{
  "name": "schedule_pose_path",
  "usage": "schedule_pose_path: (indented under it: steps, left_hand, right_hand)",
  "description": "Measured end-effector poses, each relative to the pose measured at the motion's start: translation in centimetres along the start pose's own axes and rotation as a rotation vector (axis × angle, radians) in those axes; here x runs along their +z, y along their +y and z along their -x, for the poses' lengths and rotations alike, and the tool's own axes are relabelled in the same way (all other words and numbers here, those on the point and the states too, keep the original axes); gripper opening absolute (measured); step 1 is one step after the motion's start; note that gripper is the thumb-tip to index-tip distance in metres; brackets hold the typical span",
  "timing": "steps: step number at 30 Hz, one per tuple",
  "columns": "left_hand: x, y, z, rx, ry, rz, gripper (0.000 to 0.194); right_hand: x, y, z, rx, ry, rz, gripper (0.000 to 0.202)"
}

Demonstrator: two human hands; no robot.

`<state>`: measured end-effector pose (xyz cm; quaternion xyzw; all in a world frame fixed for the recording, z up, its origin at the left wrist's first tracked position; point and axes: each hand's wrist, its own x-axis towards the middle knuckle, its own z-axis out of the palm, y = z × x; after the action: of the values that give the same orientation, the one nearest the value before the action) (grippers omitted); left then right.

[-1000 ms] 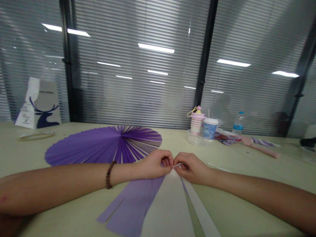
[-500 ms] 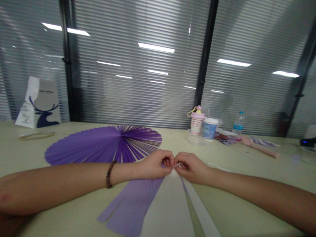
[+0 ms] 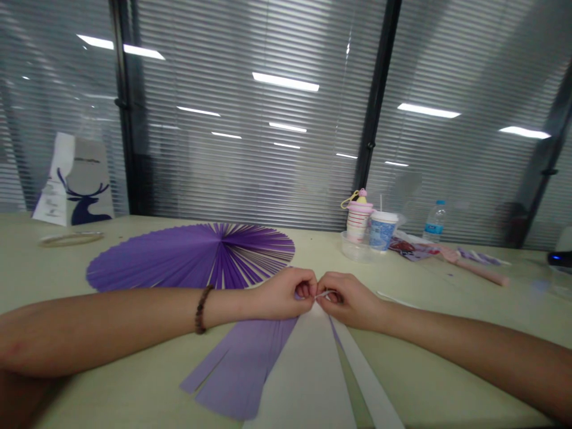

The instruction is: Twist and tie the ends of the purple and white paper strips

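Note:
My left hand [image 3: 283,296], with a brown beaded bracelet [image 3: 203,310] on its wrist, is closed with its fingertips pinched together. Against them, the fingertips of my right hand [image 3: 353,302] are pinched too. A thin white strip [image 3: 325,293] runs between both sets of fingertips. Just under the hands, a fan of long lilac strips [image 3: 239,369] and white strips [image 3: 304,375] narrows to a point and spreads toward me. Its narrow tip is partly hidden by my fingers. Behind my left forearm lies a round purple pleated fan [image 3: 156,256], opened out flat.
A white paper bag with a deer print [image 3: 92,179] and a ring-shaped item [image 3: 71,238] stand at the left. Back right are a pink-lidded cup [image 3: 358,221], a blue patterned cup [image 3: 382,231], a water bottle [image 3: 435,221] and a pinkish stick [image 3: 482,271]. Blinds [image 3: 259,167] rise behind the table.
The whole view has shifted slightly, with the scene a little higher and to the right. Both hands keep the same pinch on the thin white strip.

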<state>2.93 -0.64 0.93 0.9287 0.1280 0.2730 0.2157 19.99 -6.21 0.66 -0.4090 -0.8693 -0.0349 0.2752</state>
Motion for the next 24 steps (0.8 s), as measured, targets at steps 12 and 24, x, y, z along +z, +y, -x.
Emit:
schedule_pose_path:
  steps: [12,24]
  left_hand:
    - [-0.05,0.00,0.07,0.016,-0.014,-0.016,0.010]
    - [-0.13,-0.05,0.13,0.016,-0.013,-0.019,0.008]
  right_hand:
    - [-0.07,-0.13,-0.10,0.004,-0.015,-0.001,0.009]
    - [0.09,-0.03,-0.12,0.001,-0.024,-0.008,0.008]
